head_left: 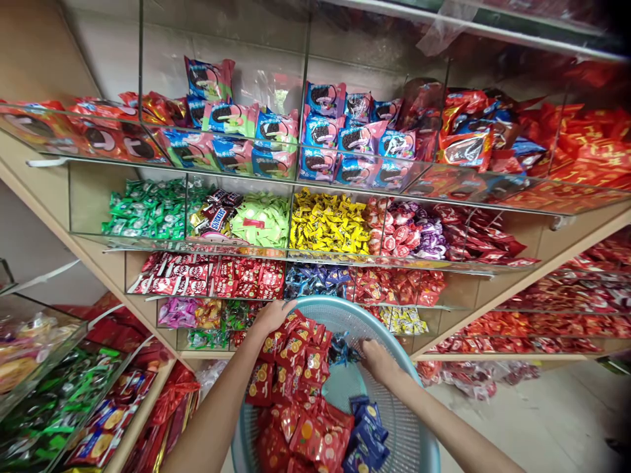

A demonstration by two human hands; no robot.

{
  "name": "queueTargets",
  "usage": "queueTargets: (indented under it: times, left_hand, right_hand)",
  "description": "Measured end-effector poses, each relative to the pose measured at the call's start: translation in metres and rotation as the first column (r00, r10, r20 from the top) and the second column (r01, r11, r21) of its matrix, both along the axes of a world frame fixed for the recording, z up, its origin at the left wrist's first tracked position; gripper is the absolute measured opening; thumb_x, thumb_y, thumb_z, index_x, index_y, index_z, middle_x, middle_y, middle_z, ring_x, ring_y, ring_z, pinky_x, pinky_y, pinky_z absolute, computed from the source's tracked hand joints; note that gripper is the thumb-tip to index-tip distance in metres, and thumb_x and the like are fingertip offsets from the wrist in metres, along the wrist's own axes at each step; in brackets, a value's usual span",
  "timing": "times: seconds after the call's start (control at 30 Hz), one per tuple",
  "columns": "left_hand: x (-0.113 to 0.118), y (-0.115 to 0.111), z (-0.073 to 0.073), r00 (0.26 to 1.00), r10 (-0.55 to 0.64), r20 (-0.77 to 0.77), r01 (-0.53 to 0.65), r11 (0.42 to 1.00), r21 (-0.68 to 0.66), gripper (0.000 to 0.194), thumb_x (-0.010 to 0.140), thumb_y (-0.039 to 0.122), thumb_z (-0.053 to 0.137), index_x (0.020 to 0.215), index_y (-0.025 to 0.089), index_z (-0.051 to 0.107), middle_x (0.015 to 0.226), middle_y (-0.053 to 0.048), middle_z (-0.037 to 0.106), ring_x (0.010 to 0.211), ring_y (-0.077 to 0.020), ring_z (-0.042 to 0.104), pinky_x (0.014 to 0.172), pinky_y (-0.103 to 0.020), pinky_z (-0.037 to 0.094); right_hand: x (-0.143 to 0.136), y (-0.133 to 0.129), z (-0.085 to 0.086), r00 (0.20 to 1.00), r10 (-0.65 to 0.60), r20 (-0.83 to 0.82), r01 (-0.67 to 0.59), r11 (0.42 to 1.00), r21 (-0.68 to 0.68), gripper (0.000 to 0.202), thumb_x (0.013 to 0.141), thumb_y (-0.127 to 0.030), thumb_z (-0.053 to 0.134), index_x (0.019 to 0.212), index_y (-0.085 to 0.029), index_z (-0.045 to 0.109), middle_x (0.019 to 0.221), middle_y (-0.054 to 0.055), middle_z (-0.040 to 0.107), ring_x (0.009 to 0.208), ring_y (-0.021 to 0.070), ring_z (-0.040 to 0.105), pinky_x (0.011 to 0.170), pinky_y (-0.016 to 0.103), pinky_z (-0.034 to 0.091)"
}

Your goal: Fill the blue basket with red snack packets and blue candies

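A light-blue plastic basket with mesh sides is in front of me at the bottom middle. My left hand grips its far left rim. Inside the basket, near the right wall, my right hand has its fingers curled closed; what they hold, if anything, is hidden. Just left of those fingers lie dark blue twist-wrapped candies. Red packets with orange fruit prints fill the basket's left side. Several blue packets lie at the lower right, and bare basket bottom shows between the piles.
Tiered glass-fronted shelves rise ahead, with Oreo packs, yellow-wrapped candies, green candies and red-and-white packets. A side shelf with green packets stands on the left. Plastic bags lie on the tiled floor at right.
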State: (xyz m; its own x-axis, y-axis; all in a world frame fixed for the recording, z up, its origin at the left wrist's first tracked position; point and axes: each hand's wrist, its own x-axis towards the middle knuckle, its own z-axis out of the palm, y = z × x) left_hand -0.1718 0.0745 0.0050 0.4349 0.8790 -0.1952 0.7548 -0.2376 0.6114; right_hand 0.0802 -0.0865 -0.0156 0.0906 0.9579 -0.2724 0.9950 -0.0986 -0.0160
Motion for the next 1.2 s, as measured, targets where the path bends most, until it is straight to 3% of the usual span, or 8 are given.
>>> queueTargets:
  times: [0.1,0.23,0.37,0.5,0.63,0.93,1.2]
  left_hand:
    - [0.000,0.001,-0.002,1.000,-0.010,0.007,0.010,1.000,0.014,0.066,0.071,0.069,0.022,0.094,0.020,0.061,0.091,-0.008,0.064,0.079,-0.0230,0.058,0.063,-0.025,0.038]
    - [0.000,0.003,-0.004,1.000,-0.022,-0.009,0.023,0.999,0.040,0.070,0.070,0.071,0.019,0.092,0.020,0.061,0.090,-0.009,0.064,0.078,-0.0233,0.058,0.061,-0.025,0.038]
    - [0.001,0.004,-0.007,1.000,-0.009,-0.023,0.011,0.998,0.064,0.069,0.070,0.071,0.019,0.092,0.021,0.062,0.089,-0.009,0.064,0.079,-0.0225,0.059,0.062,-0.025,0.039]
    - [0.001,0.005,-0.010,1.000,-0.014,-0.021,0.016,0.997,0.081,0.069,0.070,0.071,0.019,0.089,0.020,0.062,0.087,-0.008,0.065,0.080,-0.0221,0.059,0.065,-0.025,0.039]
    - [0.001,0.005,-0.012,1.000,-0.005,-0.024,0.007,0.997,0.083,0.071,0.070,0.071,0.019,0.089,0.020,0.063,0.087,-0.009,0.065,0.077,-0.0223,0.059,0.064,-0.026,0.039]
    - [0.001,0.005,-0.012,1.000,-0.013,-0.022,0.015,0.995,0.095,0.072,0.070,0.072,0.017,0.089,0.019,0.062,0.088,-0.009,0.065,0.078,-0.0227,0.059,0.062,-0.026,0.038]
    - [0.001,0.003,-0.005,0.999,-0.001,-0.042,0.003,0.998,0.058,0.071,0.070,0.071,0.018,0.090,0.019,0.062,0.091,-0.009,0.064,0.080,-0.0233,0.058,0.063,-0.026,0.038]
  right_hand:
    - [0.001,0.016,0.030,0.998,0.037,0.051,-0.041,0.996,0.081,0.020,0.076,-0.008,0.041,0.090,-0.011,0.055,0.089,0.013,0.057,0.084,0.0201,0.053,0.068,0.027,0.035]
    - [-0.016,0.056,0.073,0.973,0.228,0.042,-0.231,0.940,0.251,0.022,0.083,-0.015,0.034,0.096,-0.017,0.051,0.092,0.009,0.055,0.083,0.0169,0.052,0.066,0.025,0.034]
    - [-0.051,0.106,0.095,0.938,0.342,0.052,-0.344,0.906,0.248,0.029,0.086,-0.017,0.028,0.105,-0.024,0.049,0.100,0.007,0.051,0.084,0.0157,0.053,0.067,0.025,0.035]
    - [-0.076,0.145,0.091,0.886,0.444,0.137,-0.464,0.861,0.207,0.031,0.084,-0.015,0.032,0.109,-0.024,0.048,0.103,0.008,0.048,0.085,0.0156,0.054,0.067,0.025,0.038]
    - [-0.081,0.162,0.083,0.852,0.478,0.215,-0.515,0.839,0.177,0.027,0.083,-0.013,0.034,0.101,-0.020,0.054,0.102,0.009,0.049,0.085,0.0171,0.055,0.066,0.026,0.041]
    - [-0.074,0.163,0.091,0.804,0.527,0.276,-0.580,0.796,0.171,0.025,0.084,-0.013,0.033,0.096,-0.019,0.055,0.110,0.009,0.047,0.098,0.0169,0.047,0.072,0.023,0.042]
    - [-0.056,0.155,0.090,0.843,0.446,0.300,-0.515,0.831,0.212,0.025,0.084,-0.014,0.031,0.101,-0.020,0.049,0.112,0.009,0.044,0.092,0.0158,0.051,0.067,0.022,0.040]
